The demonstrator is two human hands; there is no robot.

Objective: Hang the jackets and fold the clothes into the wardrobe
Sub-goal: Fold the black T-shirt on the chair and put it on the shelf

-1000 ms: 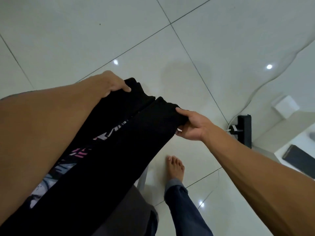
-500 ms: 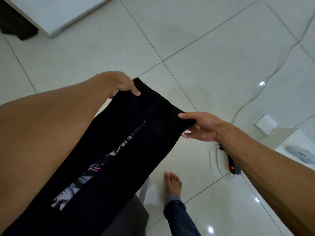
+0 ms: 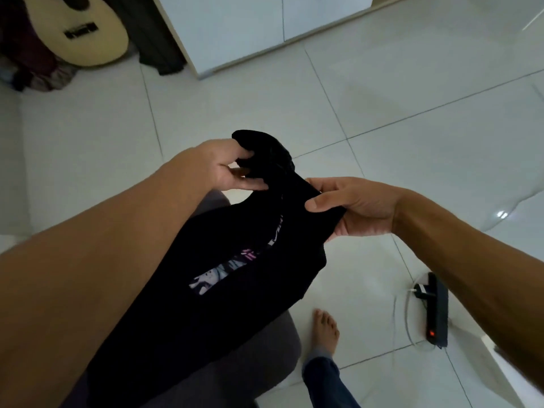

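Note:
A black garment [image 3: 223, 290] with a pink and white print lies folded lengthwise along my lap, its far end bunched up. My left hand [image 3: 219, 166] grips that bunched far end from the left. My right hand [image 3: 350, 206] pinches the garment's right edge just behind it, thumb on top. The white wardrobe [image 3: 250, 28] stands across the floor at the top of the view, doors closed as far as I see.
A guitar [image 3: 88, 33] leans at the top left over a pile of clothes [image 3: 38, 75]. A black power strip [image 3: 437, 313] with a white cable lies on the tiles at the right. My bare foot [image 3: 325, 331] rests on the floor below the garment.
My view has lifted toward the wardrobe and guitar. My hands came closer together, and the garment's far end, held flat before, is now gathered and bunched up.

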